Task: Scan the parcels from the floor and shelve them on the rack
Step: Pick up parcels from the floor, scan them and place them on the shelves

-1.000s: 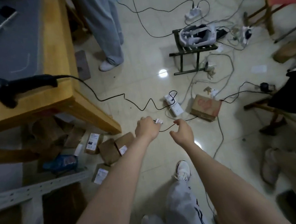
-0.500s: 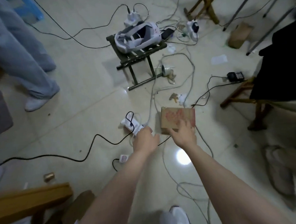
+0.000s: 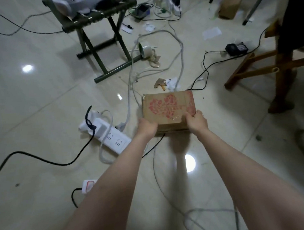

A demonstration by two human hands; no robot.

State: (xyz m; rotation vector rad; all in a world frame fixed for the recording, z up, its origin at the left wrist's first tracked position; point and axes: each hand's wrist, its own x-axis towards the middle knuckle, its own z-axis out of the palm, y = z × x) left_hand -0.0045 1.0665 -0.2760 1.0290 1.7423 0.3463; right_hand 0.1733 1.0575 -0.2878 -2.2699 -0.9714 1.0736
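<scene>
A cardboard parcel with red print lies on the tiled floor, nearer the viewer than a green folding stool and to its right. The left hand and right hand clasp its near corners, fingers curled on the box. It seems not yet lifted, so scanning and shelving remain (no scanner or rack shows). A white power strip also lies nearer than the stool.

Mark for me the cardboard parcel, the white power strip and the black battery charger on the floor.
cardboard parcel (image 3: 166, 107), head view, red-printed top face
white power strip (image 3: 113, 139), head view, socket face
black battery charger (image 3: 236, 49), head view, top of its body
</scene>
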